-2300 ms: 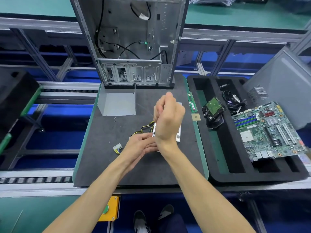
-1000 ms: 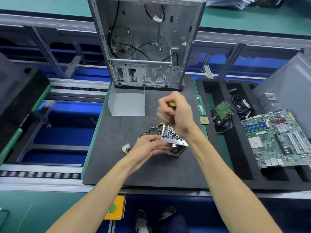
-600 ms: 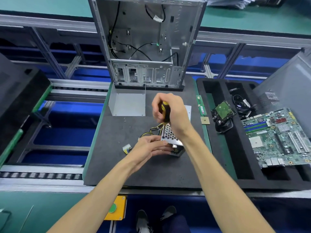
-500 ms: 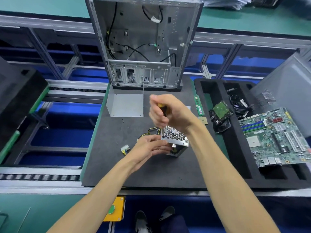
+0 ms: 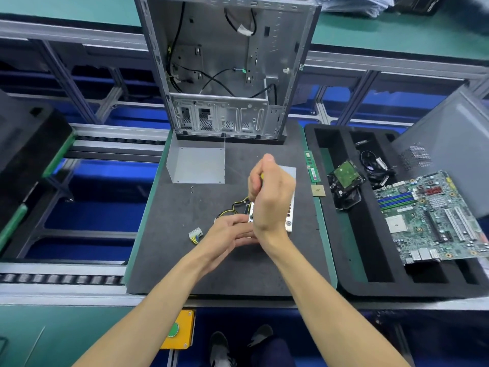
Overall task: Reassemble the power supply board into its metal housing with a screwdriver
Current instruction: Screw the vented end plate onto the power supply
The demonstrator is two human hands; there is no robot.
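Right hand (image 5: 272, 197): centre of frame, closed in a fist around the screwdriver (image 5: 262, 176); only a sliver of yellow handle shows at the thumb.
Left hand (image 5: 229, 234): just below and left of the right hand, fingers pressed against the metal housing (image 5: 289, 218), steadying it.
Metal housing: centre of the dark work mat (image 5: 185, 250), mostly hidden behind the right hand; silver edge with screw holes visible.
Power supply board: not distinguishable inside the housing.
Wire harness (image 5: 195, 234): yellow and black leads run left from the housing to a white connector.
Computer case (image 5: 227, 67): upper centre, open, upright.
Motherboard (image 5: 428, 215): right, lying on the black foam tray (image 5: 370, 274).
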